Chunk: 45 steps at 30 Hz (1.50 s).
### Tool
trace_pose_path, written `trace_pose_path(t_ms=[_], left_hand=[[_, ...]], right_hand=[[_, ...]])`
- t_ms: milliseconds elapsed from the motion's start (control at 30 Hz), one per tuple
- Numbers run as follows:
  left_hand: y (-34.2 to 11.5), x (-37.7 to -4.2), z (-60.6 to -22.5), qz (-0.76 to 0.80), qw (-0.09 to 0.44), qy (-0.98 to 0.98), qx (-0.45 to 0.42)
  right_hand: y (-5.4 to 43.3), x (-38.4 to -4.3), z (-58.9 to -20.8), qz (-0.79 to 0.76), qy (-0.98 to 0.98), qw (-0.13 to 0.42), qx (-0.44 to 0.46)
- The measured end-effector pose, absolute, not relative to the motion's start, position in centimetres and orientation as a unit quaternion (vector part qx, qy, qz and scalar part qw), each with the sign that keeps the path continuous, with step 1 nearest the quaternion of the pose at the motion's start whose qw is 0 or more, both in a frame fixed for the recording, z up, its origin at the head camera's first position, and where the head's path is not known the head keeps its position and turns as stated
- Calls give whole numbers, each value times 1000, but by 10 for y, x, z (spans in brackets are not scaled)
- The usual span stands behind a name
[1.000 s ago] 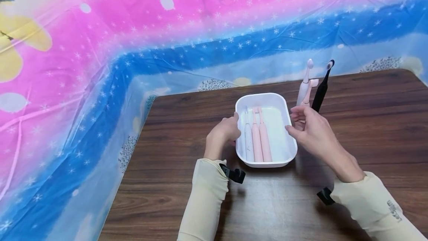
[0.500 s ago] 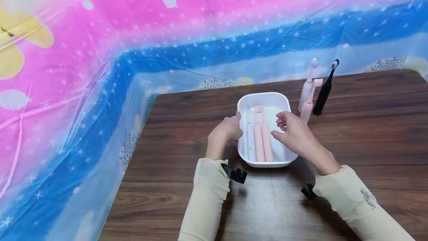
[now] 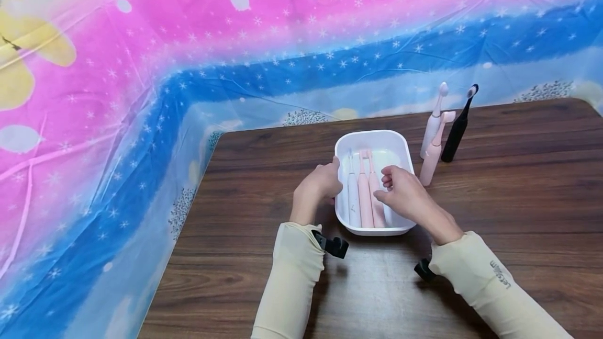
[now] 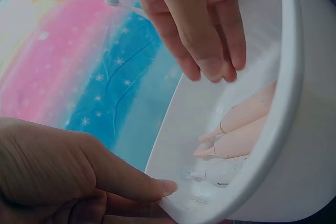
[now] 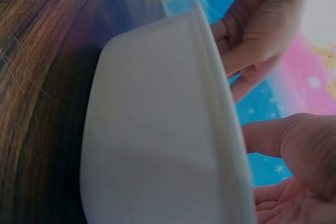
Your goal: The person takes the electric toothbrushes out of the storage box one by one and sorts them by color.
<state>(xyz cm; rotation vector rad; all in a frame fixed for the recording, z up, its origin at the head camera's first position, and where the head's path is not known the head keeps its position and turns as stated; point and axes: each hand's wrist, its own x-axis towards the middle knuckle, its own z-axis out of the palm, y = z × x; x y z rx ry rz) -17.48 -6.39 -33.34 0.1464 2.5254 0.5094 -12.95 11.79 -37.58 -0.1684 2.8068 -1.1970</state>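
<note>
"toothbrushes (image 3: pixel 364 200) in the tub (image 3: pixel 375 232)?"

"three, smooth and slim, lying in rounded white plastic, right of centre. left hand (image 3: pixel 320 182) pinches the tub; right hand (image 3: pixel 404 192) hangs over them, fingers loosely bent, holding nothing."

"and beneath?"

"wood-grain table (image 3: pixel 226 255), with a snowflake-printed cloth (image 3: pixel 292 25) across the upper frame."

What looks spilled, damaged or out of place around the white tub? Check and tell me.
Nothing stands out. In the white tub, a white toothbrush and two pink toothbrushes lie side by side; to its right, three other brushes stand on end on the table. No spill or damage shows.
</note>
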Motion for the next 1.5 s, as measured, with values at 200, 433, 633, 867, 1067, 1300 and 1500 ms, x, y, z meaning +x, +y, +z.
trace_pose_path(t_ms=[200, 433, 633, 867, 1067, 1300, 1500], left_hand=[[-65, -174, -334, 194, 276, 940, 51], [-65, -175, -334, 185, 273, 943, 54], [-65, -175, -336, 186, 276, 942, 51], [-65, -174, -335, 187, 269, 943, 53], [-66, -174, -334, 184, 268, 944, 54], [-65, -174, -334, 181, 274, 943, 50], [-65, -173, -334, 191, 271, 942, 48]], right_hand=[[113, -132, -382, -384, 920, 56, -51], [111, -134, -385, -365, 928, 62, -49], [109, -138, -387, -338, 935, 103, -29], [108, -142, -387, -337, 933, 123, -6], [110, -143, -388, -346, 933, 103, -7], [110, -146, -390, -334, 934, 128, -7], [109, -147, -388, -358, 923, 140, 17]])
